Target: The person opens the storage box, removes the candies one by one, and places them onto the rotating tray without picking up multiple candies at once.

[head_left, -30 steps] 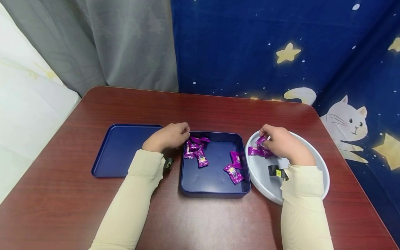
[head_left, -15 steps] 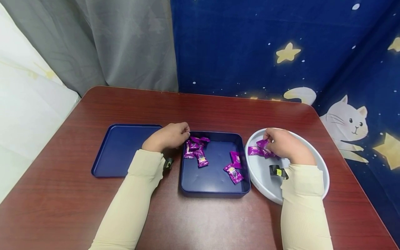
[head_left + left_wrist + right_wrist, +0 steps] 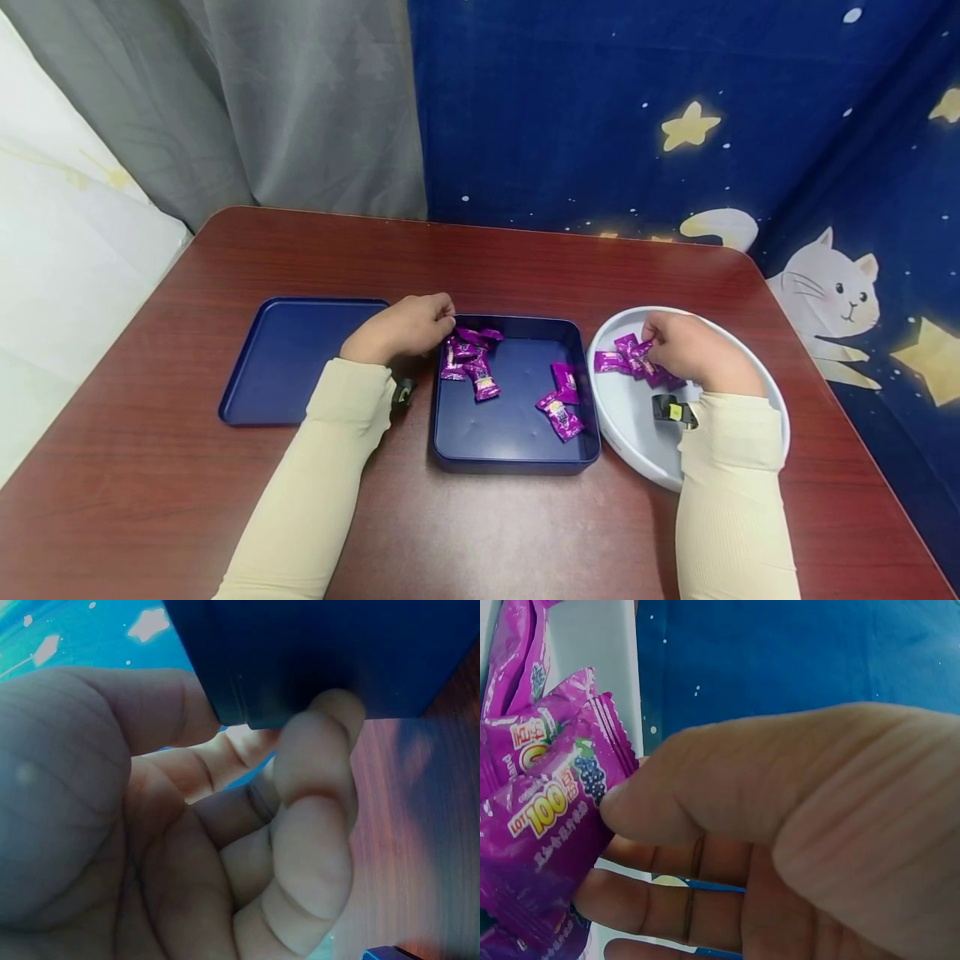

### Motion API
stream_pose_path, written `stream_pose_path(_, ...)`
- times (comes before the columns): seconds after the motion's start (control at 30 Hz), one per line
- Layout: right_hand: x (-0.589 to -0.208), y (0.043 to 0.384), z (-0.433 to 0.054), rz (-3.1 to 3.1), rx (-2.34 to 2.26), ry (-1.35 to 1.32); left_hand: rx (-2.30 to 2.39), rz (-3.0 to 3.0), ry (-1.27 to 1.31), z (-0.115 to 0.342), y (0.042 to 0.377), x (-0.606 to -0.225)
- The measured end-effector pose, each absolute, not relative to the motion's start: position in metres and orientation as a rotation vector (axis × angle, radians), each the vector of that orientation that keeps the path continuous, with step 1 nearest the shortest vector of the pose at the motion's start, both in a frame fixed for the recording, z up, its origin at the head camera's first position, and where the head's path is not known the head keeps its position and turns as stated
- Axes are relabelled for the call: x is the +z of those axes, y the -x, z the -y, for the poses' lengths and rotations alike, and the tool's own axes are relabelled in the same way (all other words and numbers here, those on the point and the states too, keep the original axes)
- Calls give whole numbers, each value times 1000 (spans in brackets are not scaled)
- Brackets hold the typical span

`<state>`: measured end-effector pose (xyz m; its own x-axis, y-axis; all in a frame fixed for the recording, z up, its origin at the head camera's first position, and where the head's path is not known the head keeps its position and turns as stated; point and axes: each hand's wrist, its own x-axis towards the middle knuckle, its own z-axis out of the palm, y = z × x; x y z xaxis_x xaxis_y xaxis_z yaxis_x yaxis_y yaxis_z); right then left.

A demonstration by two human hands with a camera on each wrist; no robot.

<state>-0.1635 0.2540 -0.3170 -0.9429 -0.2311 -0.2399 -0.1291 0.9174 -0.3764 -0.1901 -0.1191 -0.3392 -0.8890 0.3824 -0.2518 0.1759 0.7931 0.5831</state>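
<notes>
My left hand grips the far left corner of an open navy box; in the left wrist view its thumb and curled fingers meet at the box wall. Several purple wrapped candies lie bunched in that corner, and two more candies rest along the right side. My right hand is inside a round white tray. Close up, its thumb and fingers pinch the edge of a purple grape candy, which overlaps other candies.
A flat navy lid lies left of the box, partly under the left forearm's line. The white tray stands right beside the box on the brown table. Behind the table hang a grey curtain and a blue star-patterned cloth.
My right hand has shifted a little right and nearer to me within the tray, baring more of the candies there. The left hand and the box have stayed put.
</notes>
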Motion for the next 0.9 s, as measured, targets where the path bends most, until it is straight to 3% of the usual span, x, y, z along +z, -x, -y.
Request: stream_pose_path(0.9,-313,163,-257,-2818,-447,203,806,-2637,-443,119,191,-343)
